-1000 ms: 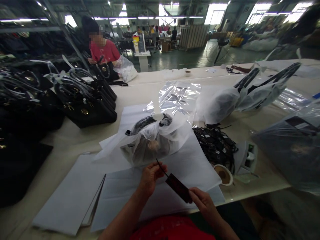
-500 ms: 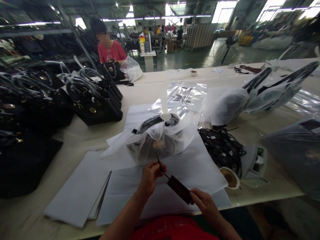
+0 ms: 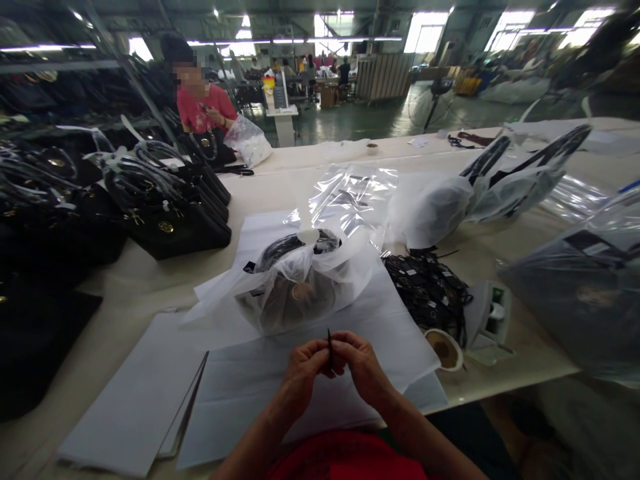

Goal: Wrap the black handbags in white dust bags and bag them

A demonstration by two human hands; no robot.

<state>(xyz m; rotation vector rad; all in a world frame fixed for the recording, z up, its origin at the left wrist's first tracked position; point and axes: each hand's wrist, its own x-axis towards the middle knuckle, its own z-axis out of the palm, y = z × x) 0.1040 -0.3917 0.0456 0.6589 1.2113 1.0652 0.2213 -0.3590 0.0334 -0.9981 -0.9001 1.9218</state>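
My left hand (image 3: 306,365) and my right hand (image 3: 357,360) meet over the white paper, fingertips pinched on a thin dark tag (image 3: 330,352) seen nearly edge-on between them. Just beyond the hands sits a handbag (image 3: 295,297) wrapped in translucent white sheeting, its dark handles arching up with clear film around them. The white paper (image 3: 240,393) spreads beneath the bag and the hands. To the right lies a pile of dark tags with cords (image 3: 430,287).
Black handbags (image 3: 165,227) crowd the left side. White boards (image 3: 120,393) lie front left. A round tub (image 3: 444,350), a small box (image 3: 487,320) and wrapped bags (image 3: 430,207) stand on the right. Clear film (image 3: 353,193) lies behind the bag. A person (image 3: 205,107) works across the table.
My right hand has moved up and left to meet my left hand. The dark tag, earlier stretched out by its cord, is now held between both hands. The view has shifted slightly.
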